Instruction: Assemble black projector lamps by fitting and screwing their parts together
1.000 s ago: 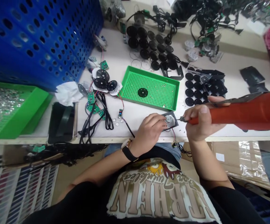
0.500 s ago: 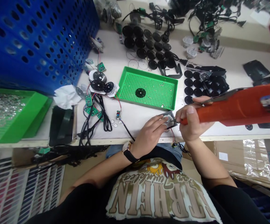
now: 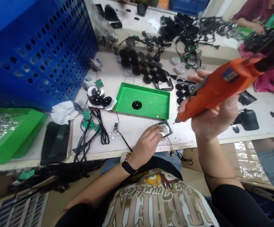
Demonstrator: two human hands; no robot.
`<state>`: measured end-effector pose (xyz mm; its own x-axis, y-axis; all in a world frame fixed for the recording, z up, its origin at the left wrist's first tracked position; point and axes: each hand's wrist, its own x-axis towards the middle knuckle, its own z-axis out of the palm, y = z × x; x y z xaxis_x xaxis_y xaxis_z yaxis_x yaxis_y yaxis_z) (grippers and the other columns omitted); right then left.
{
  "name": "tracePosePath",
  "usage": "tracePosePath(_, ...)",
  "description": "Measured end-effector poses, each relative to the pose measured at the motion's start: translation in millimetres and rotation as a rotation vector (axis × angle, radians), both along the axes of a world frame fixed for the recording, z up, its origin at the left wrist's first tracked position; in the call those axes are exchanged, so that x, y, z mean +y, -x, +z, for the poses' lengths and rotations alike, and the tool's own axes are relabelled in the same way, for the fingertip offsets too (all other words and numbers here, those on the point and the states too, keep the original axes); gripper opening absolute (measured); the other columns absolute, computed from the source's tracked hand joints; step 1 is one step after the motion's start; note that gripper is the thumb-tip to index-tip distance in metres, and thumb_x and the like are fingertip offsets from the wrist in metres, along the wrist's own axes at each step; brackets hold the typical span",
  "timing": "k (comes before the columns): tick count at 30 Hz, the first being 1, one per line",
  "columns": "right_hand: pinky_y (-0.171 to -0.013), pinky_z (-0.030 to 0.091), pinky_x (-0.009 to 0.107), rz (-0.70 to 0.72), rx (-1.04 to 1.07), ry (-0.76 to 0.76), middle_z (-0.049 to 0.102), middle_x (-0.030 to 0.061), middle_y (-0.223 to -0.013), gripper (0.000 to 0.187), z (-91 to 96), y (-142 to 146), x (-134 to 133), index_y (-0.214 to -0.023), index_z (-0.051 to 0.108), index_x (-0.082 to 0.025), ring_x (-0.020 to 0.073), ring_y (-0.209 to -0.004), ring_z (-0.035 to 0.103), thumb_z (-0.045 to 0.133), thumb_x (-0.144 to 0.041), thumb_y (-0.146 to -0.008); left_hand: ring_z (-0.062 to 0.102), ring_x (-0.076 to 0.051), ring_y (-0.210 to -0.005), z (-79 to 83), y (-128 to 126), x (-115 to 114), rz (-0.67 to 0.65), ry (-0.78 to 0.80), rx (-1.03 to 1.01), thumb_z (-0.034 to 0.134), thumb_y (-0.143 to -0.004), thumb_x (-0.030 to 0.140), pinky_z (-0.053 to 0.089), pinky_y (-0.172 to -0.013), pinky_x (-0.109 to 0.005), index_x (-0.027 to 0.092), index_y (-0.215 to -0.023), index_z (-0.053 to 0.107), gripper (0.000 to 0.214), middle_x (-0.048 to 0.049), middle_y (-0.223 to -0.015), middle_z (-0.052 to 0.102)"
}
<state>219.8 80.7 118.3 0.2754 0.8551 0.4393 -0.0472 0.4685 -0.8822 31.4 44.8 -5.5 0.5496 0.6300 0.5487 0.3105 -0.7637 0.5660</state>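
Observation:
My right hand is closed around an orange electric screwdriver, held raised over the bench with its bit pointing down to the left. The bit is apart from the work. My left hand holds a dark square frame down near the front edge, its fingertips on the white round piece inside; its thumb is hidden. Red and black wires run from the frame to a small circuit board hanging over the edge. Just behind lies a green perforated tray with one black disc and a few small screws.
A tall blue crate and a green bin of small metal parts stand left. Nearby lie a phone, circuit boards with black cables and crumpled tissue. Black discs are laid out behind. Another person's arm shows far right.
My right hand has lifted the screwdriver off the square frame and tilted it upward to the right. My left hand stays on the frame. The view has shifted, showing more of the far bench.

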Motion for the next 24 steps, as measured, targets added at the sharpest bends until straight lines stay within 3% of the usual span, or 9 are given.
tracePosePath(3,-0.037,0.044,0.028,0.049,-0.021,-0.039,0.068,0.002,-0.096,0.061,4.3,3,4,-0.124,0.066,-0.032,0.0118,-0.048,0.055,0.056,-0.075,-0.082,0.068,-0.026,-0.127,1.7,0,1,0.0,-0.008,-0.006,0.059,-0.1,0.014,0.062,-0.107,-0.049,0.016,-0.104,0.067,0.009,-0.0111,-0.126,0.075)
tracePosePath(8,-0.048,0.052,0.031,0.065,0.016,-0.091,0.065,0.0023,-0.097,0.063,-5.0,10,-9,-0.134,0.065,-0.038,0.0152,-0.06,0.062,0.064,-0.071,-0.08,0.068,-0.026,-0.126,-0.9,-1,2,-0.007,-0.015,-0.021,0.061,-0.099,0.014,0.061,-0.108,-0.048,0.015,-0.105,0.068,0.009,-0.0106,-0.128,0.075)
tracePosePath(13,-0.037,0.042,0.026,-0.009,0.07,-0.023,0.059,0.0,-0.078,0.068,-7.4,6,-28,-0.112,0.073,-0.029,0.0124,-0.049,0.054,0.065,-0.084,-0.073,0.064,-0.024,-0.132,-7.7,0,2,-0.022,-0.052,-0.032,0.06,-0.099,0.011,0.058,-0.113,-0.047,0.013,-0.109,0.068,0.013,-0.0124,-0.131,0.073)
tracePosePath(16,-0.036,0.045,0.027,0.001,0.055,-0.025,0.06,-0.0005,-0.076,0.071,-8.9,2,-36,-0.11,0.073,-0.03,0.0128,-0.047,0.054,0.064,-0.088,-0.07,0.062,-0.023,-0.136,-9.8,1,2,-0.028,-0.05,-0.013,0.057,-0.101,0.012,0.057,-0.114,-0.048,0.015,-0.108,0.069,0.014,-0.0119,-0.134,0.072)
tracePosePath(21,-0.044,0.053,0.028,0.078,-0.054,0.084,0.071,0.0007,-0.101,0.05,-33.4,-2,-40,-0.117,0.07,-0.03,0.0127,-0.055,0.067,0.085,-0.052,-0.074,0.063,-0.025,-0.135,-9.6,0,2,-0.026,-0.041,-0.014,0.057,-0.101,0.012,0.057,-0.113,-0.049,0.016,-0.111,0.068,0.016,-0.0102,-0.135,0.072)
tracePosePath(24,-0.046,0.054,0.028,0.052,0.002,0.121,0.074,0.0001,-0.084,0.036,-45.0,1,-39,-0.106,0.07,-0.023,0.0135,-0.051,0.067,0.078,-0.049,-0.082,0.065,-0.025,-0.132,-8.0,0,1,-0.017,-0.001,-0.058,0.059,-0.101,0.013,0.058,-0.112,-0.049,0.017,-0.112,0.069,0.016,-0.01,-0.132,0.073)
